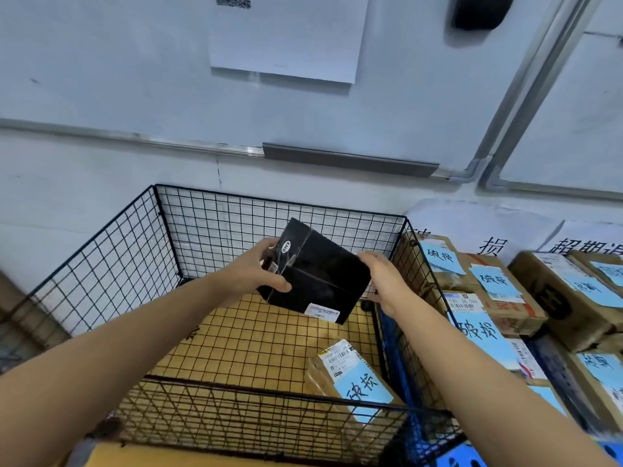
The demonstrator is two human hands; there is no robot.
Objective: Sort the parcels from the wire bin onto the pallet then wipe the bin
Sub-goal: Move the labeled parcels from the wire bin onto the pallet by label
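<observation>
A black plastic-wrapped parcel (320,274) with a white label at its lower corner is held up over the black wire bin (236,210). My left hand (259,271) grips its left edge, thumb across the front. My right hand (384,278) holds its right edge. On the bin's yellow floor at the near right lies a brown cardboard parcel (323,372) with a blue note and a shipping label. To the right of the bin, brown parcels (505,298) with blue notes are stacked on a blue pallet (462,461).
A white wall with a grey rail (350,160) and a pinned sheet of paper (286,38) stands behind the bin. More labelled boxes (573,298) fill the far right. A cardboard edge (6,298) shows at the far left.
</observation>
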